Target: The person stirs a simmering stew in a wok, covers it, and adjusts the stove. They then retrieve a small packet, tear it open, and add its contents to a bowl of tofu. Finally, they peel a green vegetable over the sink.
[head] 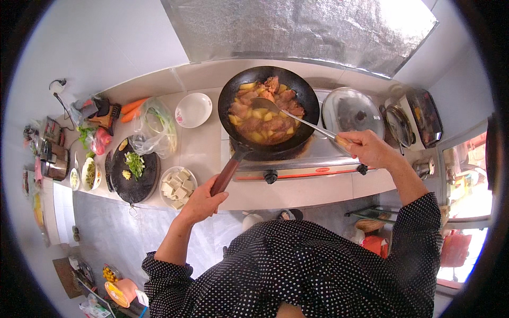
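My left hand [203, 202] grips the wooden handle [227, 175] of a black wok [226, 119] on the gas stove. Chunks of browned meat [274, 124] and yellow potato-like pieces [260, 114] lie in brown sauce inside it. In my right hand [370, 149] is the wooden grip of a metal cooking ladle [314, 127]. Its bowl rests among the food near the wok's middle, partly covered by sauce. A glass lid [354, 113] lies on the stove to the right, beyond my right hand.
Left of the stove are a white bowl [193, 110], a bowl of tofu cubes [177, 187] and a round black cutting board [135, 192] with chopped scallion [135, 165]. A cleaver [109, 173] lies at the board's left edge. Stove knobs [271, 177] face me. Foil sheeting [302, 31] covers the wall behind.
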`<state>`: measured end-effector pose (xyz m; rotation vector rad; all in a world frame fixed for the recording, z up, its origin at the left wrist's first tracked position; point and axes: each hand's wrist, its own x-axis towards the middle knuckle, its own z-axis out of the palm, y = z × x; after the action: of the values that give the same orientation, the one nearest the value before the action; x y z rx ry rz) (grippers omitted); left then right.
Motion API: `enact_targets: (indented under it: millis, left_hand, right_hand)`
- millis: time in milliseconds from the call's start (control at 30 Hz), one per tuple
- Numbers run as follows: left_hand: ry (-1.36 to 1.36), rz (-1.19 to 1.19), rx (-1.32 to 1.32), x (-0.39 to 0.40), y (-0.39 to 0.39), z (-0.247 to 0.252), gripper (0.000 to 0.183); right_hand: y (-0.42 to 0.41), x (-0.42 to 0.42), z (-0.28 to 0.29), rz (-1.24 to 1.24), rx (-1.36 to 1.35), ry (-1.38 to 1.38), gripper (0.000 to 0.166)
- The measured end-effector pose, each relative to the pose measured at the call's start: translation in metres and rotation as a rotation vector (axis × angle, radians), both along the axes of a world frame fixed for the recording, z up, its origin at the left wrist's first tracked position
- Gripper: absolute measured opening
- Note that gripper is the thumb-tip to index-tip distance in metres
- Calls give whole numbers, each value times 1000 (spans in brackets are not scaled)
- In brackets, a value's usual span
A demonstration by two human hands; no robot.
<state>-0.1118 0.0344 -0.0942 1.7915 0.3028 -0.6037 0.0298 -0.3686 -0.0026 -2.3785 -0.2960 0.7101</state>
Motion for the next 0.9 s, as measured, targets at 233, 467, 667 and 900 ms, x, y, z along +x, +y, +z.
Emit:
enact_targets:
  millis: [233,467,667,900]
  left_hand:
    - [-4,-19,-7,1,2,-2,61]
    - [42,-35,-16,4,2,1,62]
    - [30,-15,-97,-1,10,-11,61]
    - [50,-51,-91,1,10,1,58]
  right_hand:
    - [5,-19,14,-238,116,219,36]
    - [-19,-53,44,-100,-77,-212,36]
    - [-9,-68,114,150,-474,-448,37]
    - [8,-64,134,381,-849,-388,38]
